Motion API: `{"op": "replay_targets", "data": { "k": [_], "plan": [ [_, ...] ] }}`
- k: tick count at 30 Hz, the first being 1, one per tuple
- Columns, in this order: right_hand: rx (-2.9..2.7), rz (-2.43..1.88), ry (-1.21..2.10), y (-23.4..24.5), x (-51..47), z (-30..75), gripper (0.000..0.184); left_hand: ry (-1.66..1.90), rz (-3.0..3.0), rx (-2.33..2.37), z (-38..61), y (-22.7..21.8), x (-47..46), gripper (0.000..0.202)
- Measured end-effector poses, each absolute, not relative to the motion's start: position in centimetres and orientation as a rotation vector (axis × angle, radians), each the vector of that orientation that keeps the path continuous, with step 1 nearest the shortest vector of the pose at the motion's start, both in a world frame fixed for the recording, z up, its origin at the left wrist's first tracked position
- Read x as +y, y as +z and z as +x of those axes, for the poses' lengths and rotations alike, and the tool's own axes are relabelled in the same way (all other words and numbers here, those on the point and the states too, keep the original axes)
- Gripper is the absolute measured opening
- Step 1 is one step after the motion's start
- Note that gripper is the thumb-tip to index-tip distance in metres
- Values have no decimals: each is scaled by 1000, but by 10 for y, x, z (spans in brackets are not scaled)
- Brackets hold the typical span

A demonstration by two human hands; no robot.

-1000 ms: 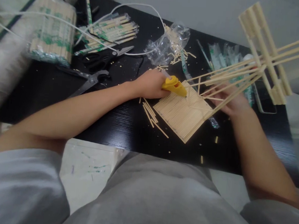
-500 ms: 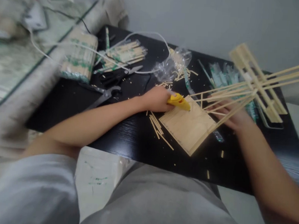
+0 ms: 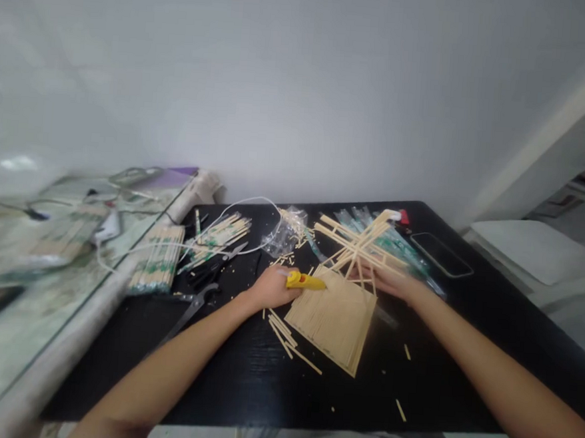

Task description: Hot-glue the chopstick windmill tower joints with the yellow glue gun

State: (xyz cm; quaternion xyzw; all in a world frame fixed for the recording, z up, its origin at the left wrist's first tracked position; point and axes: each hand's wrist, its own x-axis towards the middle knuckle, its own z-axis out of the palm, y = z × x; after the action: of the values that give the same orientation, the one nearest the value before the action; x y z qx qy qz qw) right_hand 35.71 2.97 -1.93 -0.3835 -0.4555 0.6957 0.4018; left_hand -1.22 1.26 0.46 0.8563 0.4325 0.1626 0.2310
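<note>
My left hand (image 3: 274,287) is closed around a yellow glue gun (image 3: 306,281). The tool's front end points right, over a flat panel of pale wooden sticks (image 3: 338,319). From the panel's far side rises a stick framework (image 3: 356,247), with crossing sticks at its top. My right hand (image 3: 386,277) is at the framework's right side, partly hidden behind the sticks; its fingers appear closed on the lower bars. Several loose sticks (image 3: 284,335) lie just left of the panel on the black table (image 3: 240,389).
Scissors (image 3: 219,265) and pliers-like cutters (image 3: 193,309) lie to the left. Behind are wrapped stick bundles (image 3: 157,259), a plastic bag (image 3: 284,238) and a white cable (image 3: 233,205). Green-printed wrappers (image 3: 395,243) and a phone-like dark slab (image 3: 441,254) lie on the right.
The view has tilted upward, showing more wall and the table's far edge. The panel and framework appear lower and further left in view. My left hand keeps hold of the glue gun.
</note>
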Motion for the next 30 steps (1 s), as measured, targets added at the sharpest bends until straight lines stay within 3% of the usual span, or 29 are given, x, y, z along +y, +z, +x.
{"op": "replay_targets", "data": {
  "k": [8,19,22,30],
  "plan": [
    [-1104,-898,1694,-26,34,346,44,405,2370,1206,-14,0,18,27],
    [-1168,-888,1667,5,21,333,34,386,2370,1237,-13,2,18,27],
    [-1168,-872,1669,3,22,331,40,378,2414,1261,-12,1,19,31],
    [-1112,-868,1638,-17,35,329,62,534,2338,1195,-18,-19,27,12]
  ]
}}
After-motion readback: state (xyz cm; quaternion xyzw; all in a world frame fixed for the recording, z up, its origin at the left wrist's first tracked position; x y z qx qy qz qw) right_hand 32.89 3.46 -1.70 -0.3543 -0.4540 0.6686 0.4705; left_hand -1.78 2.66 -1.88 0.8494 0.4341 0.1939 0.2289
